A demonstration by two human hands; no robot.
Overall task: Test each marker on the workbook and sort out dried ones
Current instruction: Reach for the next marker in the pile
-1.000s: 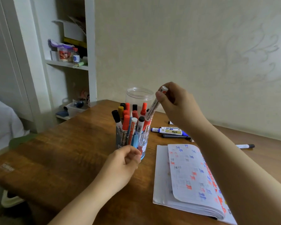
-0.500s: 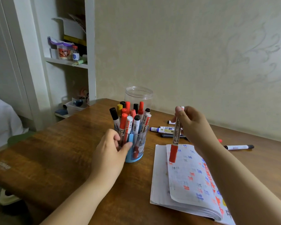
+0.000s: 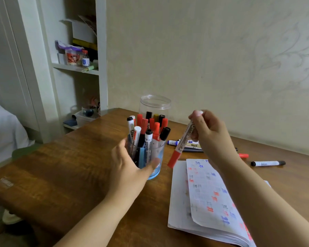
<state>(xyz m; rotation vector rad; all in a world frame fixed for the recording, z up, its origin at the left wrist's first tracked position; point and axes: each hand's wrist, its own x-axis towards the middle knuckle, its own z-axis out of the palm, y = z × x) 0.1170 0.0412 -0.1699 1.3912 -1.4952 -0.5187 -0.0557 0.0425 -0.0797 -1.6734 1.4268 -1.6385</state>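
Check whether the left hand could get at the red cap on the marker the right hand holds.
Probably yes: the cap hangs in open air beside the left hand, nothing between.

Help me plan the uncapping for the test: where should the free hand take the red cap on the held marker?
Pinch the red cap from below left. The marker slants with the cap lowest, clear of the workbook; the right hand holds the upper barrel, so pull along that slant.
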